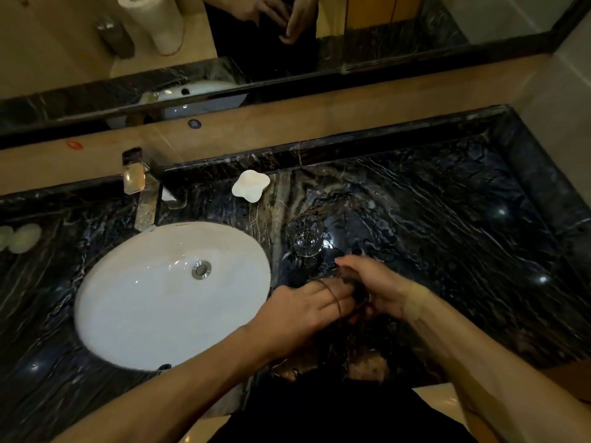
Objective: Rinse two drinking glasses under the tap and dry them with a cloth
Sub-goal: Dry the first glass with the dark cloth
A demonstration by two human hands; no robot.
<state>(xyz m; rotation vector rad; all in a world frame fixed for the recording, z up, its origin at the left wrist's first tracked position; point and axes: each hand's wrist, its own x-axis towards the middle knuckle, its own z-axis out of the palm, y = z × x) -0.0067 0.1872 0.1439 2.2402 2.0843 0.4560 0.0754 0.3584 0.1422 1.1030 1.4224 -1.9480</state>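
Both hands [345,292] wrap dark cloth [350,276] (glass [305,235] nr sink [172,295]).

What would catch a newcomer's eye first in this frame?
The bright white oval sink stands out against the dark marble counter on the left. Just right of it, the left hand and right hand meet over the counter around a glass that is hard to see. A second clear glass stands upright just beyond them.
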